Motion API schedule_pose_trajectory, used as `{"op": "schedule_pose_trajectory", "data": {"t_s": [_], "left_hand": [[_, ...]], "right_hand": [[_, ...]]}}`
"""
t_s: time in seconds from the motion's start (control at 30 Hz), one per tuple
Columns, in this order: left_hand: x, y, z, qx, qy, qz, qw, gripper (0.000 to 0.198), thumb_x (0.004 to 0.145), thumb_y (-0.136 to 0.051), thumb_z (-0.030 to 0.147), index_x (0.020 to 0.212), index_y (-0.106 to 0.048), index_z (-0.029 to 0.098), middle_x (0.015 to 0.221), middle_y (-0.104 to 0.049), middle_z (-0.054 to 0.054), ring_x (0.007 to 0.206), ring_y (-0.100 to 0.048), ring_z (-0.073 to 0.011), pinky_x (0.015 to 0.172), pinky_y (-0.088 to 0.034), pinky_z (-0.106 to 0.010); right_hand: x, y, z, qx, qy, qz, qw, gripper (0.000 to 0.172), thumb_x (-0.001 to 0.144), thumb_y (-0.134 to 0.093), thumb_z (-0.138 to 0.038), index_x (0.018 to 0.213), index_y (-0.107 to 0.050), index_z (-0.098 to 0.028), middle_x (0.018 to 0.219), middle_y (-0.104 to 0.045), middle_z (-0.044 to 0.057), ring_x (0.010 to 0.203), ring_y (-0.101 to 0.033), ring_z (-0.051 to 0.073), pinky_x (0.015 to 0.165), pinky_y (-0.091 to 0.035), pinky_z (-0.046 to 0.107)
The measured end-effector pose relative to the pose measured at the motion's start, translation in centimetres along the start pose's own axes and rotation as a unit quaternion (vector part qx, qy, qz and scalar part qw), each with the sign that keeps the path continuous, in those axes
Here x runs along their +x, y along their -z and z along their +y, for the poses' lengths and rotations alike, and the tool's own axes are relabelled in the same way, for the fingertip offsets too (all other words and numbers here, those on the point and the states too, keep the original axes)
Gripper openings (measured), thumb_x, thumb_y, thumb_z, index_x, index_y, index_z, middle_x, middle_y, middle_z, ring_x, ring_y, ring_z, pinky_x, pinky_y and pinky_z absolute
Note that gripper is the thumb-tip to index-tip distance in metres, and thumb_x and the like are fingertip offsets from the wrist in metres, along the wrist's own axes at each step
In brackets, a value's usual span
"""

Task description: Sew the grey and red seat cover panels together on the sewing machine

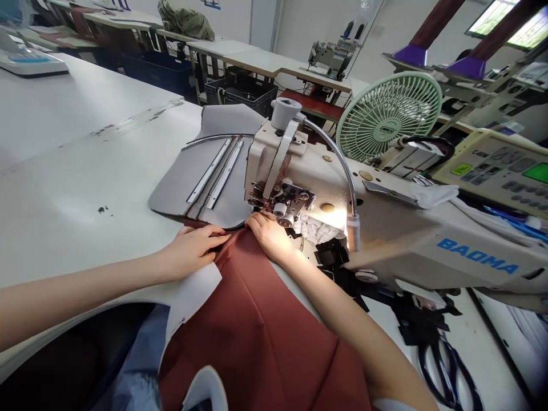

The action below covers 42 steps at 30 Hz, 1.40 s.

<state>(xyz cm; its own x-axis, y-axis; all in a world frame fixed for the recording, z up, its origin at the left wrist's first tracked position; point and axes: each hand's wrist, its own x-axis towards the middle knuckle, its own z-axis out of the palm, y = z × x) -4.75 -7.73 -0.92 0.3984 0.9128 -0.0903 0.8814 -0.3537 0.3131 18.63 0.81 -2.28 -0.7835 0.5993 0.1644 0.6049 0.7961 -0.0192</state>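
Note:
A large reddish-brown fabric piece [268,302] with a pale backing runs from the lower foreground up to the head of a sewing machine [274,165]. At its upper left edge, my left hand [190,251] grips the material between thumb and fingers. Close under the machine's needle area, my right hand [272,235] has its bent fingers closed on the upper edge; the fingertips are partly hidden by the machine. Just beyond both hands lies a grey panel [175,188] with two white strips [225,174] on it. The needle itself cannot be made out.
A lit gooseneck lamp [353,231] hangs right of the needle area. Black scraps [331,254] and dark-handled scissors [447,371] lie below the machine arm. A green fan [389,117] and a control panel [500,168] stand behind. The white table [85,194] extends left.

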Motion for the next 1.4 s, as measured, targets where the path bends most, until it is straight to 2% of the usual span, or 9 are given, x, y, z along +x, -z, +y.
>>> {"op": "schedule_pose_trajectory", "data": {"t_s": [0.27,0.4,0.6,0.8,0.93,1.07,1.17,1.3,1.4], "left_hand": [[-0.4,-1.3,1.5,0.135,-0.007,0.026,0.990,0.061,0.089,-0.038,0.009,0.147,-0.049,0.021,0.142,-0.058,-0.011,0.105,-0.056,-0.0258,0.094,-0.042,-0.040],[0.8,-0.7,0.9,0.167,-0.059,0.080,0.981,0.064,0.083,-0.045,0.004,0.144,-0.053,0.019,0.129,-0.062,-0.015,0.115,-0.053,-0.0293,0.107,-0.036,-0.045],[2.2,0.3,-1.8,0.237,-0.092,0.110,0.961,0.054,0.096,-0.036,0.009,0.138,-0.058,0.037,0.136,-0.060,-0.009,0.131,-0.045,-0.0332,0.112,-0.031,-0.055],[-1.2,1.1,1.8,0.296,-0.049,0.087,0.950,0.056,0.093,-0.039,0.006,0.136,-0.062,0.032,0.138,-0.058,-0.013,0.122,-0.051,-0.0371,0.105,-0.035,-0.059],[-0.1,1.4,0.6,0.257,-0.045,0.042,0.964,0.055,0.095,-0.035,0.011,0.142,-0.057,0.029,0.133,-0.062,-0.013,0.107,-0.059,-0.0314,0.086,-0.047,-0.047],[2.4,0.9,-2.9,0.214,-0.022,0.025,0.976,0.057,0.094,-0.034,0.012,0.136,-0.060,0.040,0.127,-0.067,-0.005,0.106,-0.061,-0.0269,0.089,-0.046,-0.044],[1.8,1.1,-2.2,0.231,-0.026,0.051,0.971,0.055,0.093,-0.037,0.009,0.133,-0.064,0.036,0.124,-0.068,-0.007,0.106,-0.061,-0.0297,0.089,-0.044,-0.046],[-0.3,2.0,1.9,0.303,-0.151,0.167,0.926,0.042,0.094,-0.041,0.004,0.115,-0.072,0.022,0.113,-0.071,-0.008,0.088,-0.060,-0.0230,0.071,-0.043,-0.038],[0.8,2.1,3.1,0.285,-0.261,0.233,0.892,0.031,0.096,-0.047,0.010,0.114,-0.070,0.021,0.113,-0.072,-0.005,0.094,-0.060,-0.0205,0.078,-0.047,-0.036]], "right_hand": [[-0.1,-0.3,0.3,0.002,0.017,0.018,1.000,0.029,0.101,-0.040,-0.009,0.120,-0.062,-0.012,0.119,-0.064,0.014,0.107,-0.058,0.022,0.093,-0.047,0.033],[0.0,-0.3,0.0,-0.043,0.019,0.007,0.999,0.026,0.102,-0.038,-0.010,0.113,-0.062,-0.011,0.115,-0.064,0.014,0.102,-0.058,0.023,0.087,-0.048,0.032],[0.5,0.2,-2.0,-0.104,-0.003,-0.033,0.994,0.034,0.102,-0.027,-0.010,0.111,-0.060,-0.012,0.105,-0.063,0.016,0.093,-0.058,0.024,0.067,-0.046,0.032],[-0.4,0.3,-4.3,-0.090,-0.028,-0.108,0.990,0.042,0.098,-0.022,-0.003,0.107,-0.063,-0.010,0.095,-0.065,0.017,0.072,-0.062,0.021,0.050,-0.040,0.029],[-1.3,0.5,-5.0,-0.107,-0.026,-0.120,0.987,0.045,0.094,-0.025,-0.001,0.117,-0.063,-0.005,0.117,-0.065,0.027,0.067,-0.064,0.020,0.046,-0.042,0.030],[-1.6,0.4,-5.4,-0.109,-0.008,-0.123,0.986,0.049,0.091,-0.029,-0.002,0.130,-0.058,0.003,0.135,-0.056,0.035,0.068,-0.065,0.021,0.045,-0.043,0.031],[-1.6,0.3,-5.6,-0.108,-0.018,-0.126,0.986,0.051,0.092,-0.029,-0.002,0.135,-0.055,0.004,0.139,-0.053,0.035,0.067,-0.065,0.021,0.045,-0.045,0.032],[-1.9,0.0,-5.8,-0.104,-0.040,-0.122,0.986,0.052,0.094,-0.031,-0.004,0.141,-0.051,0.001,0.143,-0.050,0.033,0.068,-0.067,0.020,0.046,-0.048,0.031],[-2.0,-0.2,-5.8,-0.104,-0.043,-0.118,0.987,0.050,0.095,-0.029,-0.005,0.139,-0.053,0.002,0.143,-0.050,0.033,0.074,-0.069,0.022,0.049,-0.051,0.032]]}}
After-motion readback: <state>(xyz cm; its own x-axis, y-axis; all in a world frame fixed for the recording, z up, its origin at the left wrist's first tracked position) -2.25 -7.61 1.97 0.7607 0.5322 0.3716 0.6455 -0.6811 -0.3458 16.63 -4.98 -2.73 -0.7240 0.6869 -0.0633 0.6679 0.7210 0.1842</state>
